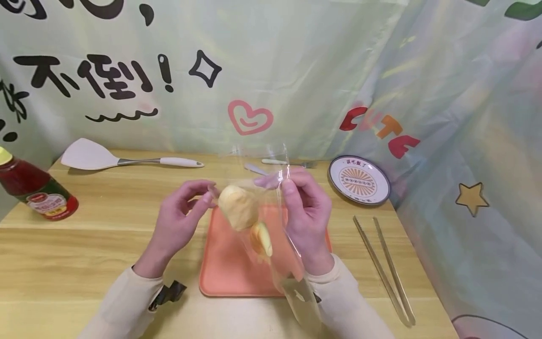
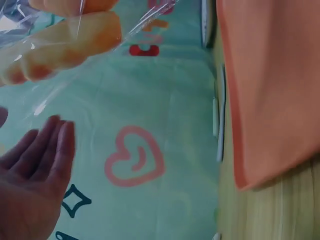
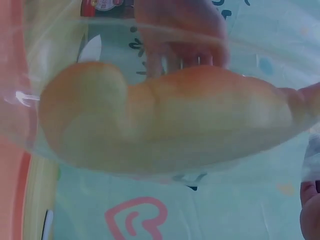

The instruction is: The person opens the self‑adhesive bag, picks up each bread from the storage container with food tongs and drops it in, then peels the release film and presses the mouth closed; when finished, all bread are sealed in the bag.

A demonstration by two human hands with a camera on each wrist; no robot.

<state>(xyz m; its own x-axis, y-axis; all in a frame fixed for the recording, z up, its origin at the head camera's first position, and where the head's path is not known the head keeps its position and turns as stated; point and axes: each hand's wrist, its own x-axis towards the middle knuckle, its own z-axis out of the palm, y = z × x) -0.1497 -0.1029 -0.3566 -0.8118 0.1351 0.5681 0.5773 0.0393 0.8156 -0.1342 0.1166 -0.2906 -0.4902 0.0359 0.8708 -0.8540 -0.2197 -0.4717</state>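
A clear plastic bag with bread rolls inside hangs above an orange tray. My right hand pinches the bag near its upper part, between thumb and fingers. Beside the bag's left side is my left hand, its fingertips close to the rolls. The left wrist view shows that hand with fingers stretched out and nothing between them, below a browned roll in the bag. Through the film, a roll fills the middle of the right wrist view.
Steel tongs lie right of the tray, with a round patterned plate behind them. At the back are a white-handled utensil and a white spatula. A red sauce bottle stands at the left. Printed cloth hangs behind the table.
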